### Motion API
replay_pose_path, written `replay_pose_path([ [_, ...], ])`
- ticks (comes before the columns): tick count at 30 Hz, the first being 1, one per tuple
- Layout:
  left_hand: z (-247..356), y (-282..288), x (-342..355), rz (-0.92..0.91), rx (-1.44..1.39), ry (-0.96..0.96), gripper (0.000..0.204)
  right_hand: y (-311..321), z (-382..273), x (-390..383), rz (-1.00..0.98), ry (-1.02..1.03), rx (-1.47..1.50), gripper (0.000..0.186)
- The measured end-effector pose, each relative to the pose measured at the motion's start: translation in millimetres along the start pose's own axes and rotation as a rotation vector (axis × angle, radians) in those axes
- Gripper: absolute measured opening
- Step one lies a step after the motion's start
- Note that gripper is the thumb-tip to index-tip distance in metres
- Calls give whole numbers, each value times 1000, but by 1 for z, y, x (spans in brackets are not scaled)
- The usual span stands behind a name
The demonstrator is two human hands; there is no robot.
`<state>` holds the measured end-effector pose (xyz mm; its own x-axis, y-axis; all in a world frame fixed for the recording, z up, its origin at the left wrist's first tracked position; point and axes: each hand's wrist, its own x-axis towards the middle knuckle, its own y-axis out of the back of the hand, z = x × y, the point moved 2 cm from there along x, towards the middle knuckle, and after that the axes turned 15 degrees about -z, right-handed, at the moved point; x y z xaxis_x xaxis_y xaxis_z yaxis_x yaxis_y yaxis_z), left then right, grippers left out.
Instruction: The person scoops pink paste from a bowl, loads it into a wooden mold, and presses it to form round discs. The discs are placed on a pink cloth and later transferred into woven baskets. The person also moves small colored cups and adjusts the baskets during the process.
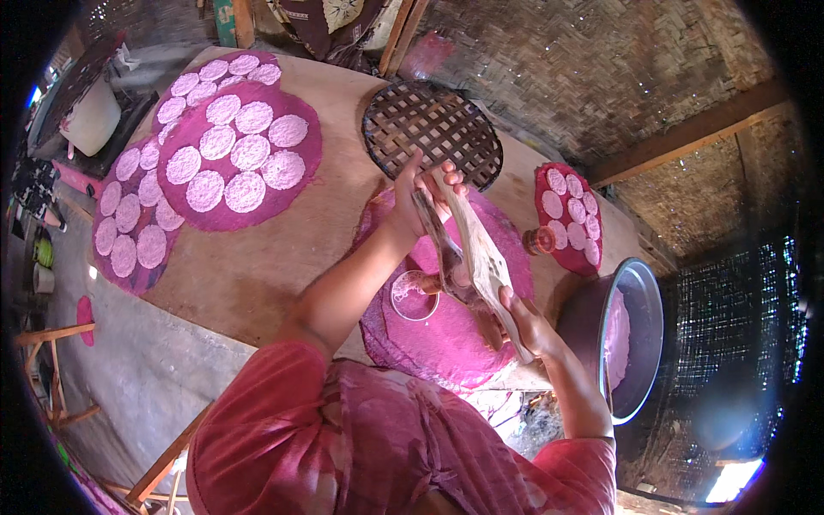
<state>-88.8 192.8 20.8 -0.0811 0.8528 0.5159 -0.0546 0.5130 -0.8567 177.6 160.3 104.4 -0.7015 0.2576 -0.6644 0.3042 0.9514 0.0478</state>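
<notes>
My left hand [418, 199] grips the upper ends of a pale piece of split wood [482, 257] and a darker brown stick [448, 249]. Around the lower part of the pale wood, the fingers of my right hand [532, 324] are closed. Both pieces slant above a round magenta cloth [446, 348] on the table. A thin white ring [400, 311] lies on this cloth with pink crumbly stuff inside. The brown end of some tool pokes in at the ring's edge, partly hidden behind the stick.
Round cloths [300, 163] bearing several pink discs lie at the left; a smaller disc-covered cloth [562, 190] lies at the right. Beyond my hands sits a dark woven tray [433, 129]. A large grey basin [645, 378] with pink mash stands right, near a reddish-brown round object [539, 241].
</notes>
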Motion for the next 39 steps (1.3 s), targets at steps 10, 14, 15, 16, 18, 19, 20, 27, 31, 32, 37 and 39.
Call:
replay_pose_path([
  [10,-18,11,-30,89,-176,-21,66,-28,4,-20,47,16,141,68],
  [14,-4,2,-37,222,-28,-2,67,-41,12,-7,42,52,181,69],
  [15,2,-1,-36,250,-4,5,67,-43,13,-4,28,71,184,69],
  [16,7,-3,-34,278,21,12,67,-45,15,3,23,70,168,70],
  [18,16,-9,-26,209,27,50,68,-47,15,11,33,103,160,70],
  [19,20,-11,-22,163,30,65,68,-47,14,13,50,109,150,70],
  [20,21,-13,-16,115,1,66,68,-46,12,13,77,141,150,70],
  [27,-1,-7,-14,210,-94,101,71,-41,4,-8,146,82,81,66],
  [31,2,-5,-14,230,19,149,72,-56,17,-1,138,136,148,64],
  [32,5,-5,-12,203,77,156,69,-56,19,2,121,195,210,65],
  [37,15,-5,-5,-24,-102,93,51,-43,25,21,-176,293,503,94],
  [39,15,-2,-7,-94,-148,88,48,-42,33,44,-208,327,762,101],
])
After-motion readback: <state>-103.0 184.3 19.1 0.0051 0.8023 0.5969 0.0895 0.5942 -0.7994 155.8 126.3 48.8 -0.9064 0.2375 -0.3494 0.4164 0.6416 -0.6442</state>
